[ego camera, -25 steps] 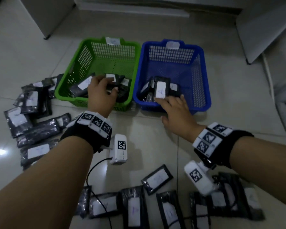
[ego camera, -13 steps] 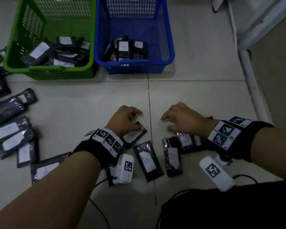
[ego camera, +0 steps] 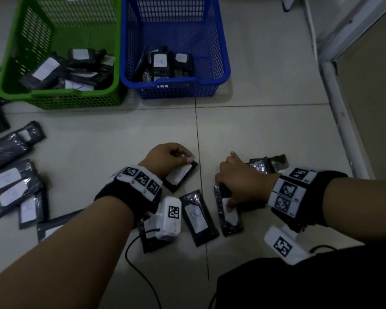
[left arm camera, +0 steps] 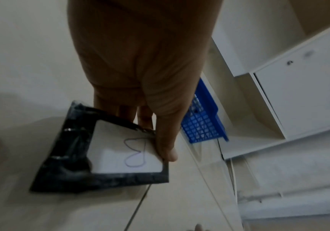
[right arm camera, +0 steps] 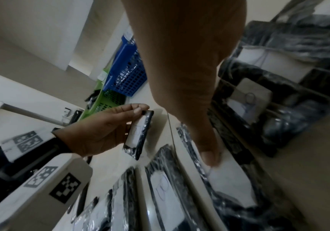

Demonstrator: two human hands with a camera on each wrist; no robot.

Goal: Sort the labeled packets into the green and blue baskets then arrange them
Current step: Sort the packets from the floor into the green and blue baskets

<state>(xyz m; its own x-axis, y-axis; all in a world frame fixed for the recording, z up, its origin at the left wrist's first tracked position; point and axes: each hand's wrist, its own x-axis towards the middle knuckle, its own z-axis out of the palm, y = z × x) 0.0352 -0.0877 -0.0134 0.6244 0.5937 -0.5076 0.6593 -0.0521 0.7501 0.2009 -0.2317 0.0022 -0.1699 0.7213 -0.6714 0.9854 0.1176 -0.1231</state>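
Packet B (left arm camera: 100,153), black with a white label, sits in the left hand (ego camera: 165,156): thumb (left arm camera: 166,140) on the label's edge, fingers (left arm camera: 132,114) curled behind its far end, so it is pinched at one short end and tilted up off the floor (ego camera: 265,134). Its long axis runs from the fingers back toward the wrist. The label bears a handwritten "B".

A second packet (ego camera: 228,214) lies flat on the floor under the right hand (ego camera: 243,181). The right thumb (right arm camera: 209,154) presses on its label; the other fingers reach past it to more packets (ego camera: 267,163), and whether they grip anything cannot be told. Its long axis points roughly toward the baskets; its writing is too blurred to read.

Between the hands lies a loose packet (ego camera: 197,217) marked "B". The green basket (ego camera: 60,101) and blue basket (ego camera: 176,90) stand side by side farther off, each holding packets.
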